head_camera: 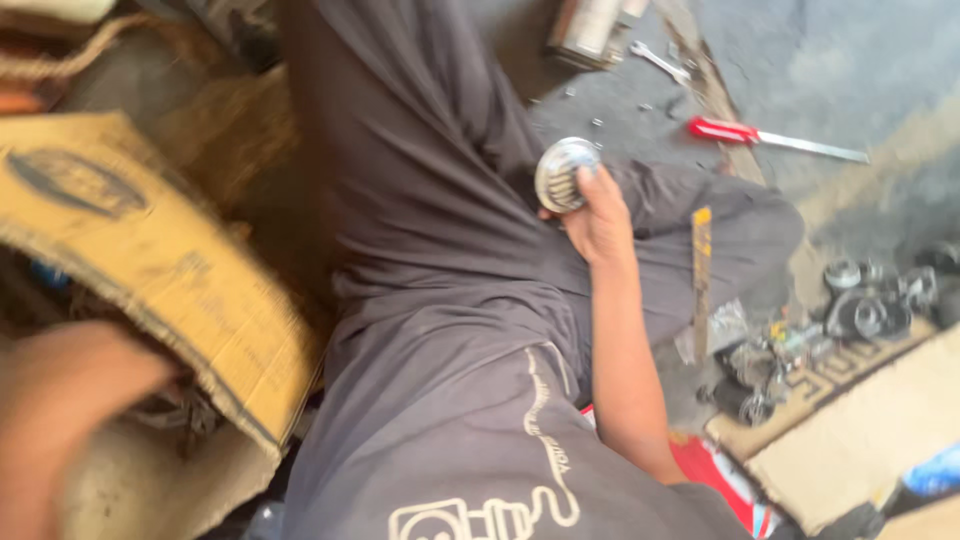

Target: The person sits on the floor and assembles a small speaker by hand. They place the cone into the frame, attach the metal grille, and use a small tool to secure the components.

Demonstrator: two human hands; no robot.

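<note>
My right hand point(598, 222) rests against my dark trouser leg and grips a round silver metal part point(562, 173) with a ribbed rim, held up at the fingertips. My left arm point(55, 410) shows as a blur at the lower left, reaching under a flap of a brown cardboard box point(150, 260). The left hand itself is hidden by the blur and the cardboard, so its fingers cannot be made out.
A red-handled screwdriver point(760, 136) and a spanner point(660, 62) lie on the grey floor beyond my knee. A thin yellowish flat bar point(702, 280) stands by my leg. Several dark metal engine parts point(860, 305) sit on cardboard point(860, 440) at the right.
</note>
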